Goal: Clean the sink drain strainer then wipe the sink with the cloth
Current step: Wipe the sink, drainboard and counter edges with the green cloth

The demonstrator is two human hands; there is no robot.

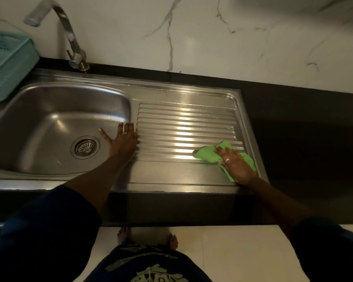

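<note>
No readable text, brand or number anywhere I look, none on the sink [192,94] steel. Pale print on my dark garment [151,269], bottom centre, is pattern, not letters.

A steel tap [77,58] is mounted at the back of the black countertop [304,123], with its spout turned to the left. A teal slatted plastic basket [8,64] is set left of it, partly cut off by the frame. White veined marble [212,37] is seen behind, and pale floor tiles [243,255] below.
</note>
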